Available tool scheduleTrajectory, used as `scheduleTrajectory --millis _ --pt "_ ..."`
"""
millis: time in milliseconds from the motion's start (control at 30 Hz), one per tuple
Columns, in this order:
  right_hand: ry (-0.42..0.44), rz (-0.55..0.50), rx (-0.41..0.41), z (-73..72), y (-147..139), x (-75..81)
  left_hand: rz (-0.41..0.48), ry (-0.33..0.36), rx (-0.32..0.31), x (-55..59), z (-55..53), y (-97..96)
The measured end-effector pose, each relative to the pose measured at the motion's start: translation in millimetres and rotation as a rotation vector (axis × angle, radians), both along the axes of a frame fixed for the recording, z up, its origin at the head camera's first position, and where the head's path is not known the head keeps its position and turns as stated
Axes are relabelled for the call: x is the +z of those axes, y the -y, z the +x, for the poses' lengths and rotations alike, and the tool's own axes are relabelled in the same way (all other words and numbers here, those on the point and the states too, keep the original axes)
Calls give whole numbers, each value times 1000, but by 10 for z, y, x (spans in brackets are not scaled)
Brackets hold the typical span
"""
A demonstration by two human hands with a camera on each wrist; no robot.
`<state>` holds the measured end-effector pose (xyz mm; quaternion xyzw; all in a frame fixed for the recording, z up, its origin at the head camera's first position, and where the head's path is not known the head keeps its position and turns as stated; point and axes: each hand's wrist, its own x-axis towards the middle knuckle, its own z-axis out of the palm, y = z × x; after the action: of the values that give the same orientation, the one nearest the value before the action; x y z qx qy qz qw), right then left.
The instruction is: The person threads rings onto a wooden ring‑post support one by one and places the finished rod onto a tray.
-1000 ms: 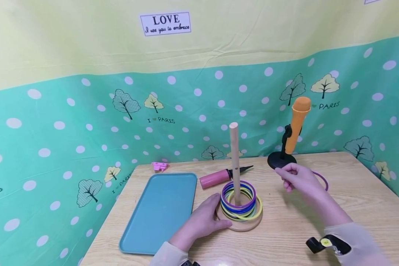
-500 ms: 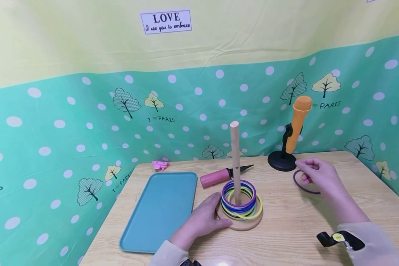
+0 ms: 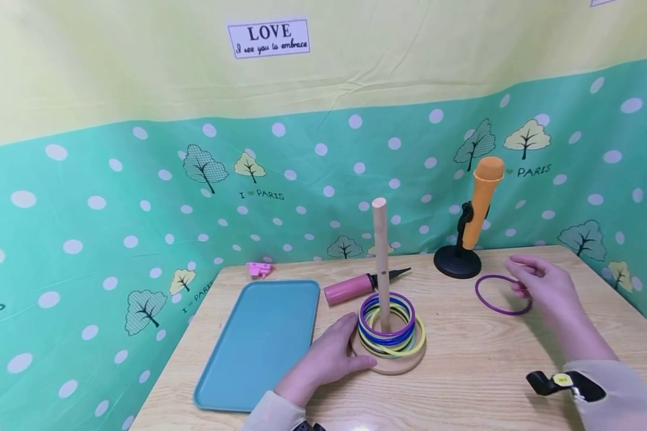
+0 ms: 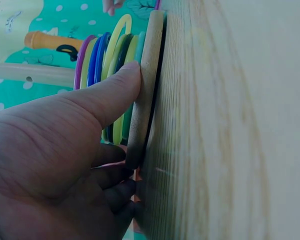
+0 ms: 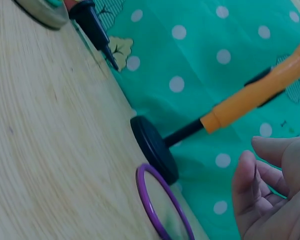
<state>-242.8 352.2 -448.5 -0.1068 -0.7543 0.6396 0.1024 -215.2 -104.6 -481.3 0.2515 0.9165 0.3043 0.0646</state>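
Note:
My left hand [image 3: 327,352] grips the edge of the round wooden base [image 3: 392,365] of a ring-toss stand, its thumb at the near rim. The bare peg [image 3: 381,251] rises upright from it. Around the peg's foot lies a stack of coloured rings [image 4: 91,62], with a purple one uppermost and a yellow one jutting out sideways. A single purple ring [image 3: 500,311] lies flat on the table at the right. Just beside that ring hovers my right hand [image 3: 547,287], fingers loosely bent. In the right wrist view, nothing sits between its thumb and fingers [image 5: 245,185], and the ring is apart from it.
An orange microphone [image 3: 481,209] on a black stand is behind the loose ring. Behind the peg lies a pink hand pump [image 3: 348,290]. A blue tray [image 3: 259,347] covers the table's left part, with a small pink toy [image 3: 259,269] beyond it. Patterned cloth [image 3: 280,215] hangs behind.
My right hand has moved right, from beside the microphone base past the purple ring, which now shows almost whole. The left hand and the stand have stayed put.

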Motion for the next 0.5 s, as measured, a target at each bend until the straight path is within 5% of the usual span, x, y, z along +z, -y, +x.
scheduleTrajectory --millis 500 --pt "132 144 -112 33 -289 -223 -6 -1 -4 -35 -36 0"
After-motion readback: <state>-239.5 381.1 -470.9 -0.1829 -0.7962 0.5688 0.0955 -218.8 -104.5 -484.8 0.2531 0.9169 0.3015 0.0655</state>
